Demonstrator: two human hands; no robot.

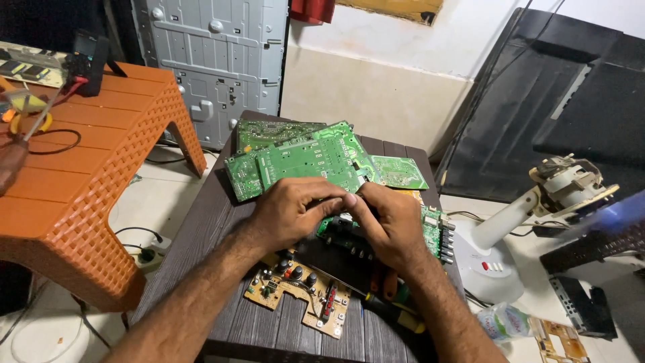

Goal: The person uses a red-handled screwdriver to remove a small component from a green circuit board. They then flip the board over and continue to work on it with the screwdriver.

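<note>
Both hands are meeting over a green circuit board with a black panel (pixel 349 245), lying near the middle of the dark wood-grain plastic table (pixel 222 208). The left hand (pixel 292 212) and right hand (pixel 390 225) are pinching fingertips together on something too small to tell; this looks like a fine part being worked, calling for a steady pull. Farther off, stacked green boards (pixel 302 158) are lying; no labels are legible. A clear plastic bottle (pixel 504 323) is lying near right.
</note>
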